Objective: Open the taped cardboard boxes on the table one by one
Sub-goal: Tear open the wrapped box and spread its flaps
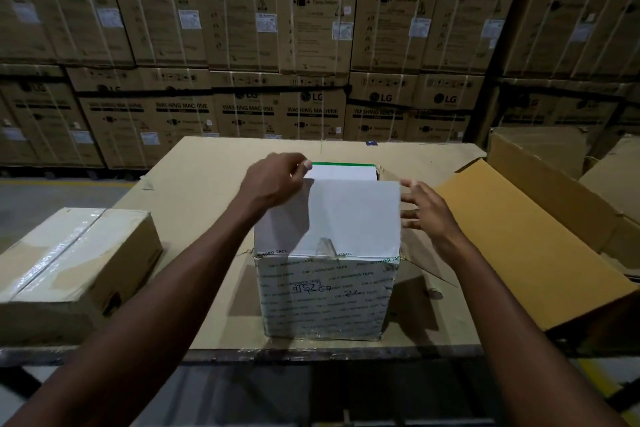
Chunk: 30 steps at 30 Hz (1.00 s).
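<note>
A white tape-wrapped box [325,295] stands near the front edge of the cardboard-covered desk [207,184], its near top flap [346,215] raised. The left hand [273,180] has its grip pinched on that flap's far left corner, while the right hand [424,210], fingers spread and holding nothing, hovers just beside the flap's right edge. A taped brown box [76,267] sits left, an open brown carton [533,236] right, with stacked washing machine cartons [311,17] behind.

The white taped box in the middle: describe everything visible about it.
The white taped box stands upright on the cardboard-covered table, its sides wrapped in printed tape with handwriting on the front. Its near top flap is raised; a green-edged flap shows behind. The left hand grips the flap's left edge; the right hand hovers open beside it.
</note>
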Motion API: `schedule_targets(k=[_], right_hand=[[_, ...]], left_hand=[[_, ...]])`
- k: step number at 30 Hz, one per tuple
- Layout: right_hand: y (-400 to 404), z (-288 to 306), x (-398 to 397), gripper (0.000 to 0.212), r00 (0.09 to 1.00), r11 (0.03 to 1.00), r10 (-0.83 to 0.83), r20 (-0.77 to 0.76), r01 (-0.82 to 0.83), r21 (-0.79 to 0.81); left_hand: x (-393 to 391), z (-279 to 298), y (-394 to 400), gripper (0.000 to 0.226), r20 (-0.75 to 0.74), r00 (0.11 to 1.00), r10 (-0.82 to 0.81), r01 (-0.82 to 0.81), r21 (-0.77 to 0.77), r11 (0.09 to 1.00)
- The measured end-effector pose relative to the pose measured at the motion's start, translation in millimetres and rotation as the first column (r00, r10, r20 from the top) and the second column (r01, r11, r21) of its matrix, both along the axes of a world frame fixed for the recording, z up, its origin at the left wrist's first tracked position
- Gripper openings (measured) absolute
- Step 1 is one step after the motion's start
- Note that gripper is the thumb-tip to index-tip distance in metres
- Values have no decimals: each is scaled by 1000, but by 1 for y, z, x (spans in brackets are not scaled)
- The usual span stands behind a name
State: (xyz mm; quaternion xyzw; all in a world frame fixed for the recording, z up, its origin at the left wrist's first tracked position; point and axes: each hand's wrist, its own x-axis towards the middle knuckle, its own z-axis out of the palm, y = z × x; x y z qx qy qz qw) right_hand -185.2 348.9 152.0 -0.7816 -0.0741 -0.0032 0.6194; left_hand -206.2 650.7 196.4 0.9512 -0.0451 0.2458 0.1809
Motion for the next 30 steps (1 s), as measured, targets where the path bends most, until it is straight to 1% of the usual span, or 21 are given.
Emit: schedule_targets(k=[2,3,4,5,6,8,10,11,12,15,18,20,24,27,30], right_hand=[[2,9,-9,51,993,980,87,-74,-73,183],[0,12,-12,53,984,965,142,-104,-115,236],[-3,13,-15,53,973,955,200,-119,-166,247],[-6,13,-16,50,956,947,264,-124,-233,220],[-9,13,-18,46,935,937,329,-128,-307,169],[-12,12,-22,44,878,893,451,-159,-446,65],[-8,11,-29,46,834,844,508,-216,-532,-70],[-3,11,-34,45,822,818,514,-245,-555,-148],[1,9,-38,43,818,791,508,-271,-567,-228],[16,1,-49,32,810,705,470,-351,-584,-404],[29,-10,-56,25,834,671,412,-367,-550,-497],[33,-16,-59,24,864,691,379,-332,-503,-520],[39,-17,-67,25,897,749,338,-284,-439,-495],[47,-14,-72,26,917,805,291,-272,-389,-449],[55,-13,-74,26,955,843,222,-196,-289,-454]], left_hand=[[-18,15,9,44,-48,996,-76,69,-124,990],[-27,21,14,48,-101,987,-122,102,-185,977],[-37,27,17,51,-171,970,-171,128,-236,963],[-48,31,19,53,-262,939,-221,145,-280,949],[-58,35,19,55,-369,889,-271,147,-329,933],[-72,34,18,58,-567,742,-358,108,-425,899],[-77,17,16,60,-685,606,-404,62,-465,883],[-76,4,15,62,-720,569,-396,47,-452,891],[-74,-11,14,63,-742,556,-376,39,-428,903],[-67,-52,15,61,-744,573,-344,40,-394,918],[-67,-73,15,57,-740,602,-300,125,-284,951],[-71,-78,15,54,-737,604,-302,177,-246,953],[-76,-84,23,46,-685,619,-384,253,-289,923],[-77,-85,25,36,-582,654,-484,319,-368,873],[-75,-80,23,29,-428,718,-549,367,-438,821]])
